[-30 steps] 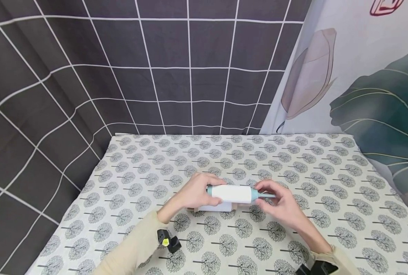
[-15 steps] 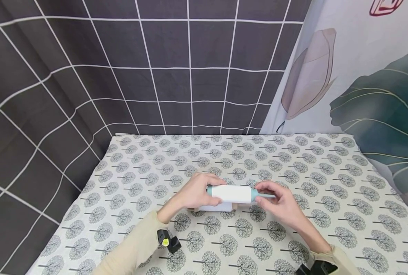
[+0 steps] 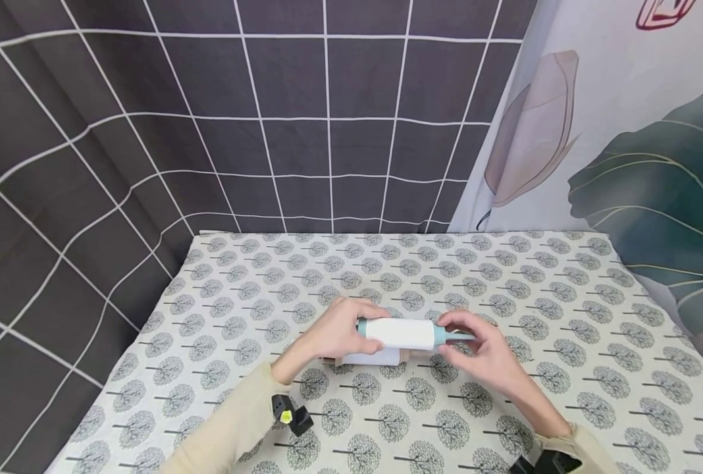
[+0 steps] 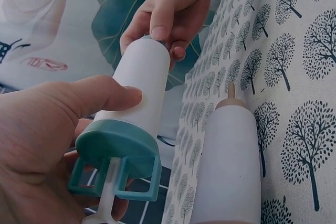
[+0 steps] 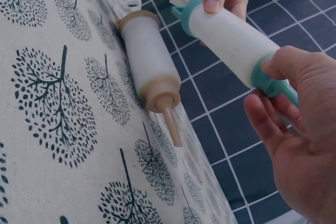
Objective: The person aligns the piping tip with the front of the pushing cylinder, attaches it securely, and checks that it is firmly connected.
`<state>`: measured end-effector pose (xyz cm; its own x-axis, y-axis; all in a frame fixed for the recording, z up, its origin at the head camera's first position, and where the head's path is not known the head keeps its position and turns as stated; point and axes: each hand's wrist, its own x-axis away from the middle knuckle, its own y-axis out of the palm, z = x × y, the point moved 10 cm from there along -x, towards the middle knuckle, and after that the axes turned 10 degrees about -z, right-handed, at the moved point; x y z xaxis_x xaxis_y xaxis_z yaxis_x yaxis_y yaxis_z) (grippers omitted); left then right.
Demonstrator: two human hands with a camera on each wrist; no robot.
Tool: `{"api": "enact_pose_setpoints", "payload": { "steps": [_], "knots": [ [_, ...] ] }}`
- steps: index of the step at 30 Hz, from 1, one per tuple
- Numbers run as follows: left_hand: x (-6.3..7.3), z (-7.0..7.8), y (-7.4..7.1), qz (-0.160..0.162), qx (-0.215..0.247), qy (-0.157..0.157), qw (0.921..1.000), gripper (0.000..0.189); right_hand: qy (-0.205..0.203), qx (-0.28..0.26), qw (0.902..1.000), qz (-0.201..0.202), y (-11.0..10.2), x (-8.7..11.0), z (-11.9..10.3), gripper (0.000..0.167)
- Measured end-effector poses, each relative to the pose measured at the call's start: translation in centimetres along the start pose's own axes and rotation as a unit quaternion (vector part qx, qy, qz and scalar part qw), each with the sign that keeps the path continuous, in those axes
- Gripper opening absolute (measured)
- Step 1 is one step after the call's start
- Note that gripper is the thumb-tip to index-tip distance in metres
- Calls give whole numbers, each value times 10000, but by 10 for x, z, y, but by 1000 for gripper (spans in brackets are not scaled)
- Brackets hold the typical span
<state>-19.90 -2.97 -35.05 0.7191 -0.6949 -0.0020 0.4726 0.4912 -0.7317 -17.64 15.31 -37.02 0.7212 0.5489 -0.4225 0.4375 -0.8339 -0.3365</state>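
A large syringe-like dispenser [image 3: 401, 334] with a white barrel and teal end caps is held level above the table. My left hand [image 3: 341, 329] grips the barrel near its plunger end, thumb along the white side. Two squared teal finger loops [image 4: 142, 182] and a pale plunger rod show there in the left wrist view. At the other end my right hand [image 3: 484, 349] pinches the teal nozzle cap [image 5: 265, 74] between thumb and fingers. A second dispenser [image 5: 149, 51], white with light-brown caps and nozzle, lies on the tablecloth just below, partly hidden in the head view.
The table wears a white tablecloth [image 3: 257, 395] printed with dark trees. Behind it and to the left hangs a dark grid-patterned curtain [image 3: 286, 141]. A leaf-printed white curtain [image 3: 612, 131] hangs at the right.
My right thumb moves slightly up the nozzle cap and back down, fingers staying around it. My left hand and both dispensers keep nearly the same place.
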Motion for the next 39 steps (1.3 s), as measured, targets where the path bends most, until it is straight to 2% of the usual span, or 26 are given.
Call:
{"api": "enact_pose_setpoints", "payload": {
  "steps": [3,10,19,34,39],
  "knots": [
    [0,1,0,5,-47,-22,10000,45,-45,-65,10000,26,0,1,0,43],
    [0,0,0,-27,-39,-97,9999,44,275,123,9995,121,-2,3,4,38],
    [0,1,1,-54,-6,-146,9999,45,460,230,9985,164,-3,4,6,36],
    [-3,5,2,-2,-310,-318,9990,50,1221,197,9917,346,-9,5,15,31],
    [-5,3,2,17,-395,-302,9988,48,1484,114,9885,281,-9,5,22,31]
  ]
}}
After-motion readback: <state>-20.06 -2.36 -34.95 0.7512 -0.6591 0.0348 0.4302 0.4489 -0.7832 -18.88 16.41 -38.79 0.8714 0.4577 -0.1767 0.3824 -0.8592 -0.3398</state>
